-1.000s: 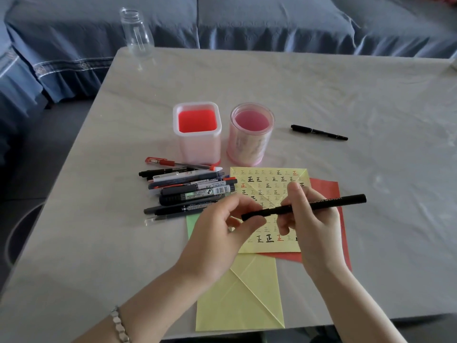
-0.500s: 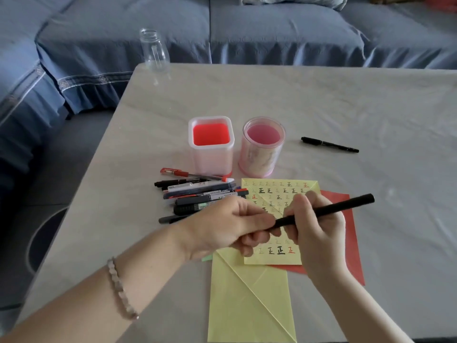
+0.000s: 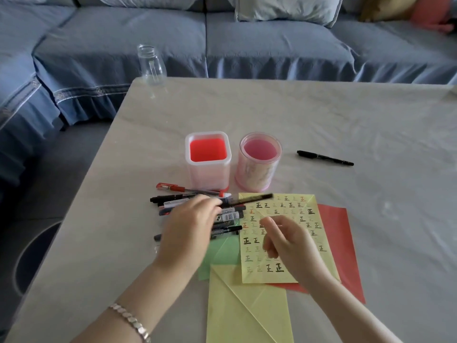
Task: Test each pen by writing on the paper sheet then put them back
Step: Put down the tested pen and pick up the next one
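My left hand (image 3: pixel 189 227) grips a black pen (image 3: pixel 252 199) above a pile of several pens (image 3: pixel 173 198) left of the paper. The pen's free end points right, over the top edge of the yellow sheet (image 3: pixel 300 214), which is covered with small written characters. My right hand (image 3: pixel 290 243) hovers over the middle of that sheet with loosely curled fingers and holds nothing. Behind the pile stand a square pen holder (image 3: pixel 208 169) and a round pen holder (image 3: pixel 259 174), both with nothing in them.
One more black pen (image 3: pixel 324 158) lies alone to the right of the holders. Red paper (image 3: pixel 340 233), green paper (image 3: pixel 222 253) and a second yellow sheet (image 3: pixel 247 315) lie under and beside the written sheet. A clear bottle (image 3: pixel 150 64) stands at the table's far left corner, a blue sofa (image 3: pixel 272 40) behind.
My right hand has let go of the black pen. My left hand has carried it left and away, over the pen pile. The camera has tilted up.
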The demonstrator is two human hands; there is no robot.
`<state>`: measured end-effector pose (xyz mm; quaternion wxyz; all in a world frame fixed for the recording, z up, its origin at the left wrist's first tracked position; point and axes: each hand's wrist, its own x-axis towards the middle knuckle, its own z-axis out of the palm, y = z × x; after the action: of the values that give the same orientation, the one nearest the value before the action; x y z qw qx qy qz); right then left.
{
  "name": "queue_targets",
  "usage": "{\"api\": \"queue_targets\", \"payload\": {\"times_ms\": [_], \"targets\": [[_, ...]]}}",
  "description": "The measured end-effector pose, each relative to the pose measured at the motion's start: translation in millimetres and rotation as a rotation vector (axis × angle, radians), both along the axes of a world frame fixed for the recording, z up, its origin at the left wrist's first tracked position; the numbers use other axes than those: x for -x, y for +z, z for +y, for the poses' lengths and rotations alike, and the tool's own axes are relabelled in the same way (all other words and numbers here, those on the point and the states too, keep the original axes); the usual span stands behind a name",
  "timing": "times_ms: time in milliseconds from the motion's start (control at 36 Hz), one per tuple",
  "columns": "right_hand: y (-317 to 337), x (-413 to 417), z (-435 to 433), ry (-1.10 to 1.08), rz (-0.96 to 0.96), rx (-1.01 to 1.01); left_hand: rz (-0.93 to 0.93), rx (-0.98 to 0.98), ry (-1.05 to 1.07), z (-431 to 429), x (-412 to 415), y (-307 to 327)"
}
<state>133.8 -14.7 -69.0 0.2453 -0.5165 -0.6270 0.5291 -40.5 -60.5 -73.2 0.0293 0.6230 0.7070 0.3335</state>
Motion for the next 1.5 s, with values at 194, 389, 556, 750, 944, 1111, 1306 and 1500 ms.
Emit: {"api": "queue_targets", "payload": {"times_ms": [194, 389, 556, 750, 944, 1111, 1306, 1500], "targets": [[-3.7, -36.1, 85.0, -0.119, -0.380, -0.549, 0.258, 0.078, 0.196, 3.5, 22.9, -26.1], [-16.9, -45.1, 181.7, 0.034, -0.861, -0.518, 0.221, 0.069, 0.130, 4.9, 18.1, -24.5], [-35.2, -58.8, 202.9, -0.048, -0.990, -0.484, 0.115, 0.011, 0.023, 5.2, 4.1, -17.3], [-5.0, -61.8, 153.2, 0.002, -0.687, -0.536, -0.008, -0.043, -0.149, 12.3, -21.3, -4.5], [59.7, -58.0, 55.9, 0.417, -0.442, -0.423, 0.111, -0.090, -0.336, 21.4, -50.8, 15.9], [83.6, -54.8, 25.1, 0.337, -0.293, -0.312, 0.071, -0.031, -0.444, 16.2, -60.2, 20.8], [65.1, -37.8, 14.5, -0.008, 0.509, 0.401, -0.222, 0.167, -0.436, -0.5, -57.9, 20.5], [32.4, -8.9, -9.1, -0.189, 0.199, 0.118, -0.376, 0.210, -0.519, -14.7, -63.8, 18.0]]}}
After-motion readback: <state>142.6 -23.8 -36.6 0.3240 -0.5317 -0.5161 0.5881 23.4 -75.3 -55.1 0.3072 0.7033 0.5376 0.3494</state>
